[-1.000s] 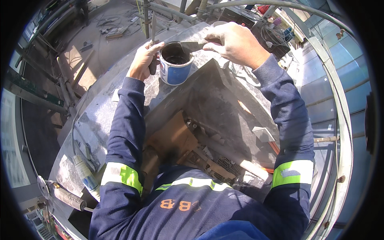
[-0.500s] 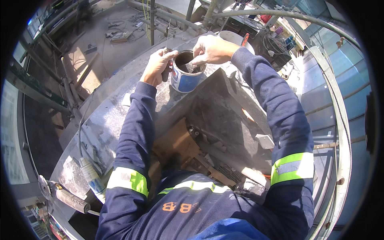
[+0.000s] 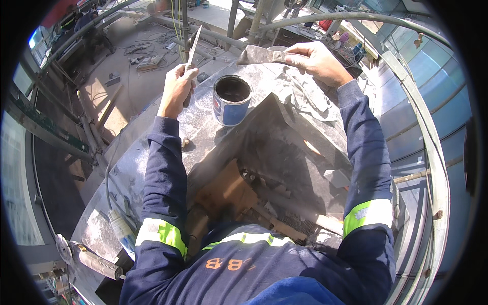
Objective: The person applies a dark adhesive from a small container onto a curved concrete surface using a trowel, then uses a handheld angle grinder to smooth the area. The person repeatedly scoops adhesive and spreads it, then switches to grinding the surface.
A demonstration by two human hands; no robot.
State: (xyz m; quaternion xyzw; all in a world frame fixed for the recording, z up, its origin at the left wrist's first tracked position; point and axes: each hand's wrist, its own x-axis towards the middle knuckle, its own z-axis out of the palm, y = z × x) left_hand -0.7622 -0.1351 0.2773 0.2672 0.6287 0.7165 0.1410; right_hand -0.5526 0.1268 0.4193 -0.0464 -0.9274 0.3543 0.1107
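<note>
My left hand (image 3: 176, 92) is closed round the dark handle of a flat-bladed knife (image 3: 193, 50), its pale blade pointing up and away. Out to the right, my right hand (image 3: 320, 62) grips a scraper (image 3: 258, 56) by the handle. The scraper's wide, grey, smeared blade points left, just beyond the tin and apart from it. Between my hands an open blue and white tin (image 3: 233, 109) stands upright on the dusty grey ledge (image 3: 203, 134). Its inside is dark and coated, and I cannot make out how full it is.
A crumpled pale cloth (image 3: 305, 96) lies below my right hand. The ledge surrounds a deep opening with cardboard (image 3: 226, 190) and rubble inside. At lower left are an angle grinder (image 3: 96, 260) and a corded pale tool (image 3: 121, 229). Scaffold poles (image 3: 429, 152) curve past on the right.
My right hand has lifted the scraper out of the tin and moved right. My left hand has drawn away from the tin to the left, the knife still in it.
</note>
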